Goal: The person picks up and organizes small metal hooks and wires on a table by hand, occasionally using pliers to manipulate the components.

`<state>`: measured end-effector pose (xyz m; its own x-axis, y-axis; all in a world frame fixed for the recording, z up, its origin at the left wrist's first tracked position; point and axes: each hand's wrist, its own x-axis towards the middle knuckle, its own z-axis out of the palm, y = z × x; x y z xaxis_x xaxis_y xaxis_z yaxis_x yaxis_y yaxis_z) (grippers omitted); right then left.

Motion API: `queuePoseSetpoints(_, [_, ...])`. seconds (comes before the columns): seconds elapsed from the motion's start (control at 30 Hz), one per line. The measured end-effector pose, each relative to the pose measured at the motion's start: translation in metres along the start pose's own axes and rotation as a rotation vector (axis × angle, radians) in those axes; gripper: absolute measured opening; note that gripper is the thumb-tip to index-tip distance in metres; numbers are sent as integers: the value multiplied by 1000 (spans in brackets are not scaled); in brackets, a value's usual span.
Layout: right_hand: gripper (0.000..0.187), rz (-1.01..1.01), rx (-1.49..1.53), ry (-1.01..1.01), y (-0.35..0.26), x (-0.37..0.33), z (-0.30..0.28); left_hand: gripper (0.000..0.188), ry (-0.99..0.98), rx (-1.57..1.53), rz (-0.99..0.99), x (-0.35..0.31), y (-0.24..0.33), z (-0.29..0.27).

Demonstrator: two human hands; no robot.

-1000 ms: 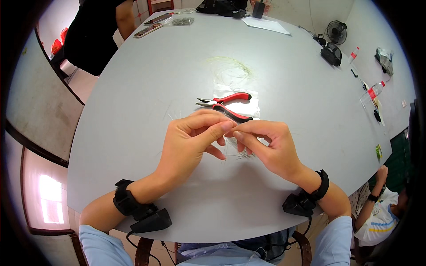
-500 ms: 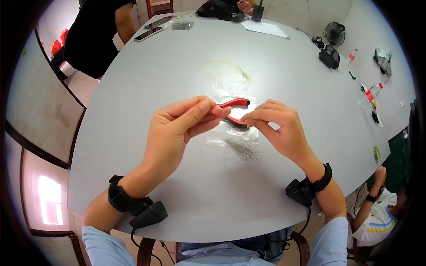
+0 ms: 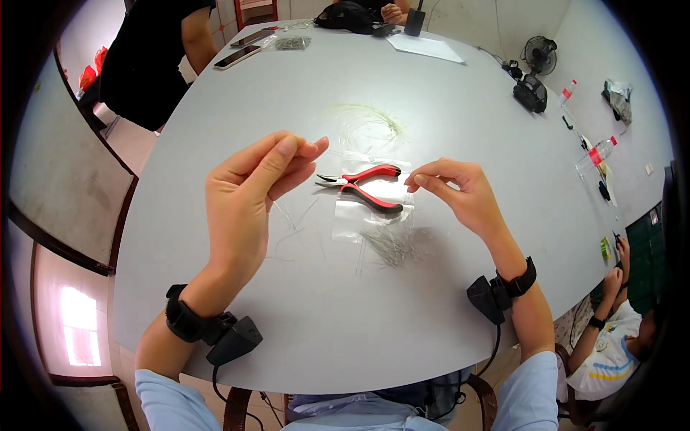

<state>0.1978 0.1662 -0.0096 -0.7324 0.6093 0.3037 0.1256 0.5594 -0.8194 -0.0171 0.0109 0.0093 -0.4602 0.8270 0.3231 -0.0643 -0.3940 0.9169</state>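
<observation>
My left hand (image 3: pixel 243 190) is raised above the table, thumb and index finger pinched together. Whatever lies in that pinch is too fine to make out. To the right, my right hand (image 3: pixel 463 192) also pinches with thumb and fingertips, its contents equally unclear. Between the hands lies a pair of pliers (image 3: pixel 374 171) with red and black handles, jaws pointing left, on a clear plastic bag (image 3: pixel 348 224). A pile of thin silvery pins (image 3: pixel 392 246) sits just nearer than the bag. Beyond the pliers is a loose coil of fine yellowish thread (image 3: pixel 390 126).
A few stray pins lie on the grey table (image 3: pixel 352 330) near my left wrist. At the far left are a phone (image 3: pixel 238 57) and a bag of small pieces (image 3: pixel 291 44). White paper (image 3: pixel 428 47), a black pouch (image 3: pixel 530 93) and bottles (image 3: pixel 598 152) stand farther off. A person (image 3: pixel 604 345) sits at right.
My left hand has moved left and a little away from me, uncovering the pliers' jaws. My right hand has shifted slightly right, so the hands are farther apart.
</observation>
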Motion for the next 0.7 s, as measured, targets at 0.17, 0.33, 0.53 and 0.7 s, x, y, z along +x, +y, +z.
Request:
queuePoseSetpoints(0.17, [15, 14, 34, -29, 2, 2, -4, 19, 43, 23, 65, 5, 1, -4])
queuePoseSetpoints(0.33, [16, 148, 157, -90, -3, 1, -7, 18, 106, 92, 50, 7, -3, -4])
queuePoseSetpoints(0.53, [17, 220, 161, -208, -8, 0, -12, 19, 110, 111, -38, 6, -10, -7])
queuePoseSetpoints(0.7, [17, 212, 124, -205, -5, -1, -17, 19, 105, 81, -90, 7, -10, -8])
